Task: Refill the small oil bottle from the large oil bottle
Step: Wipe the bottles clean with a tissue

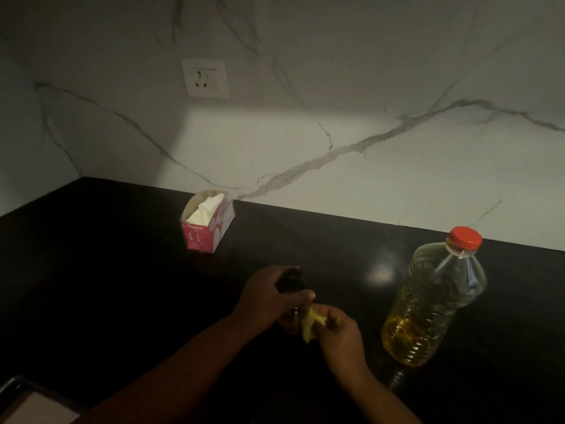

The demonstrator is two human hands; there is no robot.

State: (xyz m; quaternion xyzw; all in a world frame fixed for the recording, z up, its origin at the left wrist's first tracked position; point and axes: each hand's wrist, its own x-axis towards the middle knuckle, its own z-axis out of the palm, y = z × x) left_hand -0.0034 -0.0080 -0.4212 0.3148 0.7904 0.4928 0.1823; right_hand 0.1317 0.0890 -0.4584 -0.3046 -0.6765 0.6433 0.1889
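Far left, lower corner: a pale rim (27, 402) cuts into the frame, too little showing to say what it is. Black counter (107, 270) runs back to a corner where the marble wall (336, 142) meets it; a broad bare stretch of dark surface lies left of the hands.

White socket plate (204, 78) on the wall, upper left of centre.

Pink tissue box (208, 226) stands near the counter's back edge, just short of the wall, white tissue showing at its open top. Well apart from the hands; open counter between.

Centre: left hand (269, 296) curled around the dark top of the small oil bottle (292, 319), gripping it from above. The bottle is mostly hidden and very dark; upright as far as can be told, on the counter near the front.

Right hand (339, 328) just beside it, fingers pinching a crumpled yellowish wad (310, 324) that touches the small bottle's side.

A gap of bare counter, with a dull light reflection, separates the hands from the large oil bottle (434, 304). It stands upright, red cap (465, 237) on, yellow oil filling roughly its lower half. Free counter behind it up to the wall edge.
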